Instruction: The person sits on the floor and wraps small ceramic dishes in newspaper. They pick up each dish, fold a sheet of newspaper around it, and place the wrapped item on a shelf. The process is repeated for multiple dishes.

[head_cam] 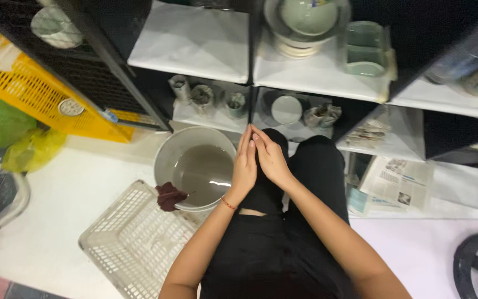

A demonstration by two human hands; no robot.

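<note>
Black shelving [253, 66] with white liner sheets fills the upper part of the view, and below it is a white floor [67, 194] where the person sits w/ legs in black trousers [316, 166] stretched forward. Both forearms come up from the bottom edge and meet in the middle, over the left knee. Left hand [244, 166] is raised w/ fingers straight and close together, pointing up toward the shelves, wrist slightly bent; a thin red bracelet [228, 204] sits on this wrist. Right hand [272, 158] lies against it, fingers also extended, the fingertips of both touching near the top, approx. palm to palm. Neither hand is closed on anything; both are flat and empty as far as I can see, though the inner sides of the palms are hidden. Just left of the left hand, very near but not touching, stands a grey bucket [164, 160] w/ cloudy grey water, and a dark red cloth [168, 196] hangs over its lower rim. Next to the bucket, lower left, lies a white plastic basket [134, 243]. On the shelves are pale green ceramic bowls [308, 16], a round plate [286, 109] and some cups wrapped in newspaper [201, 97]. Loose newspapers [396, 177] lie at right; a yellow crate [34, 91] at left.
</note>
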